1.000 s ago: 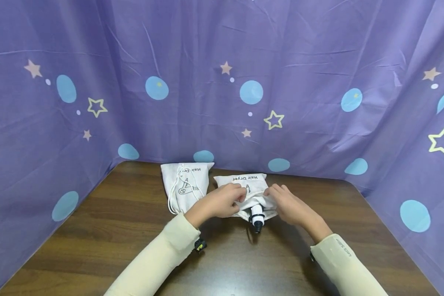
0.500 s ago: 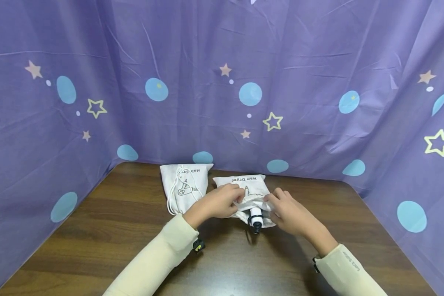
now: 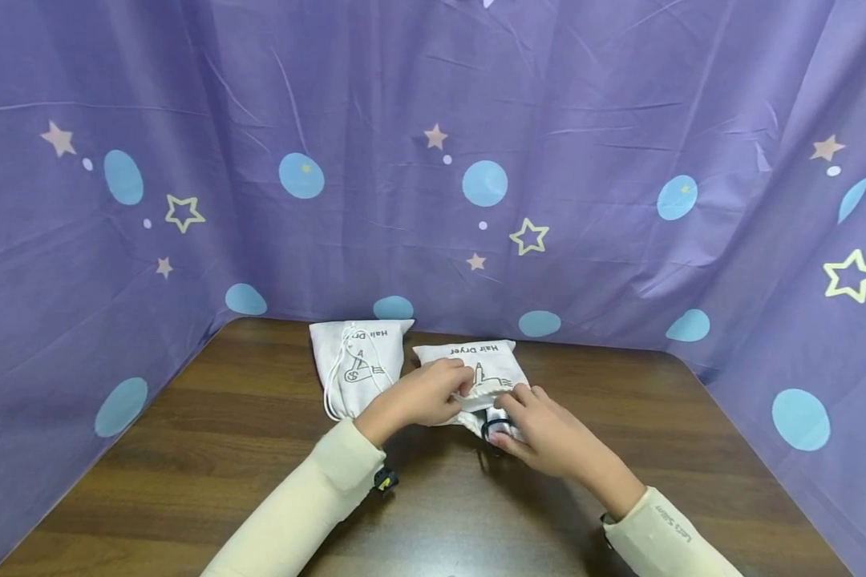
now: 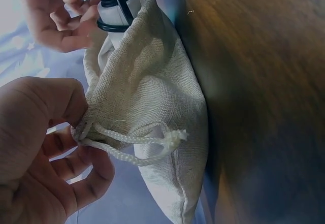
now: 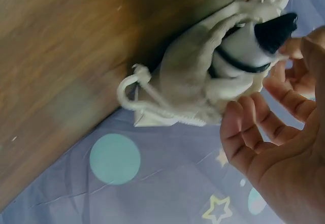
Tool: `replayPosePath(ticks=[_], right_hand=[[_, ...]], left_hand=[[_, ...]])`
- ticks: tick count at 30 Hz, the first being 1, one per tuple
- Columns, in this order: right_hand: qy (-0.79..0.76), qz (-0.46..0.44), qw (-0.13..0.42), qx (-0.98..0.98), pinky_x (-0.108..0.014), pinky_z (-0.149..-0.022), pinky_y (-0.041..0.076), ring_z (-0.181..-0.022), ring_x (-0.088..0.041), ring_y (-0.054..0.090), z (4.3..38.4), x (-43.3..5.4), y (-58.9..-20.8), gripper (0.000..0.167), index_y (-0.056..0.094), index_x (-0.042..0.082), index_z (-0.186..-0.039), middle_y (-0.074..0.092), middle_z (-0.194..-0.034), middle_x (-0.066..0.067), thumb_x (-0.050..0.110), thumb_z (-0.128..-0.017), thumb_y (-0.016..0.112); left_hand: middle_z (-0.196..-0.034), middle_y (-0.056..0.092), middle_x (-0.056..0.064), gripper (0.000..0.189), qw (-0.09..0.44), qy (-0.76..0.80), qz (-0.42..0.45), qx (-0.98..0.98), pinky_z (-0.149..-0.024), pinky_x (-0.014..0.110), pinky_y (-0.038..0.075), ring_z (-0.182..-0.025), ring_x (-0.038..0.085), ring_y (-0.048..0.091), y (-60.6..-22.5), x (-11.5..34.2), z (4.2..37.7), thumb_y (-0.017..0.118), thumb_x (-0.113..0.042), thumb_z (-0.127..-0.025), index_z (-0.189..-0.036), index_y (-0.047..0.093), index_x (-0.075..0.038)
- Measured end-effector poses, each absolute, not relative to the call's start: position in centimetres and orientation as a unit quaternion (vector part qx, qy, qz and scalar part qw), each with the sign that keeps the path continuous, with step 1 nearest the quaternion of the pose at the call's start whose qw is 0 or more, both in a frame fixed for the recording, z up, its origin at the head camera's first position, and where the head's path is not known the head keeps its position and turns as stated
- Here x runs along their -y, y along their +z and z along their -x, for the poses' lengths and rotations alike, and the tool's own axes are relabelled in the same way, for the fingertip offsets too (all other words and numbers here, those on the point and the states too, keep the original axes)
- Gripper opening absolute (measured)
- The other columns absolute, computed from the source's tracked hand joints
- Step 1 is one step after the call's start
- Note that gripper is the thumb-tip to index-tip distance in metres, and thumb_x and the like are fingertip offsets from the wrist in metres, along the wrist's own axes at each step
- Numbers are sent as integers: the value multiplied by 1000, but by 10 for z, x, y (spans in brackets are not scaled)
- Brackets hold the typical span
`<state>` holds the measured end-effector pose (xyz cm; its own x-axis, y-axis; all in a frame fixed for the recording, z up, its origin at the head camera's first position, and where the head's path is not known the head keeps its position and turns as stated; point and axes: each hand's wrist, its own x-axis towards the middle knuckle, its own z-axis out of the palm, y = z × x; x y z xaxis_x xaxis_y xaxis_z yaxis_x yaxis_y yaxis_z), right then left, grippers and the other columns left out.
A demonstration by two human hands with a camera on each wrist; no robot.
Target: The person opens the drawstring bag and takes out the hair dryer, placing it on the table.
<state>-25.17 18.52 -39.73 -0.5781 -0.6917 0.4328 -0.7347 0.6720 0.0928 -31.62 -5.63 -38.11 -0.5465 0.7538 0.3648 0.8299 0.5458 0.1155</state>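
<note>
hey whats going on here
A person's left hand pinches the rim of a cloth bag printed "Hair Dryer". A white handle with a black end sticks out of its mouth, with the right hand close by it; whether they touch is unclear. A second, similar bag lies to the left on the wooden table.

Wooden table [image 3: 274,465] and purple curtain [image 3: 375,96] viewed forward and down from the head, drawstring bag [image 4: 165,87] seen close up, turned sideways, from both wrists on opposite sides, white hair dryer handle [image 5: 249,45] shared by these two.
</note>
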Motion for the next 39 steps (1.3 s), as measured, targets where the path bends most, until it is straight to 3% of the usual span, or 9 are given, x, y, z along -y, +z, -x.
replayPosePath(ticks=[5,12,19,26,33,36,39], right_hand=[[40,-384,204,900,-38,-67,49,-83,-22,52,248,-172,-403,55,60,9,-123,54,-105,-5,49,-89,76],[26,-349,184,918,-43,-66,53,-90,-30,57,246,-161,-408,60,59,12,-119,53,-106,-8,55,-83,79],[44,-349,174,920,-46,-81,54,-104,-35,58,246,-160,-407,43,62,11,-106,52,-108,-9,32,-77,86],[57,-326,163,929,-50,-85,53,-111,-41,56,247,-168,-407,44,64,9,-104,53,-108,-11,16,-68,88],[87,-307,184,930,-49,-80,52,-97,-35,60,250,-176,-409,33,59,11,-95,57,-107,-11,20,-78,86],[105,-289,191,932,-49,-78,52,-93,-35,62,251,-176,-408,35,57,10,-94,59,-107,-14,18,-78,87],[111,-268,199,936,-49,-72,54,-87,-35,64,251,-175,-407,36,56,8,-95,59,-104,-18,11,-76,85]], left_hand=[[-80,50,-4,22,128,-143,456,869,-66,27,43,-72,12,49,-381,58,317,67,3,-73,-83,56,-13],[-80,51,-3,18,107,-169,470,860,-67,27,43,-72,11,49,-376,66,317,68,-2,-77,-85,56,-12],[-85,57,-1,7,54,-209,486,847,-73,27,45,-79,14,55,-371,75,321,60,-10,-85,-92,60,-11],[-99,56,4,29,78,-145,397,903,-83,39,47,-92,25,52,-376,82,325,66,1,-76,-104,60,-8],[-125,47,11,48,-20,-89,280,956,-90,47,45,-109,30,45,-384,85,325,72,3,-74,-117,56,-12],[-143,41,20,48,-35,-93,265,959,-100,52,44,-127,37,43,-384,85,326,73,4,-75,-116,54,-13],[-136,46,23,47,-34,-98,266,958,-100,52,45,-125,38,47,-385,87,326,74,4,-75,-113,51,-13]])
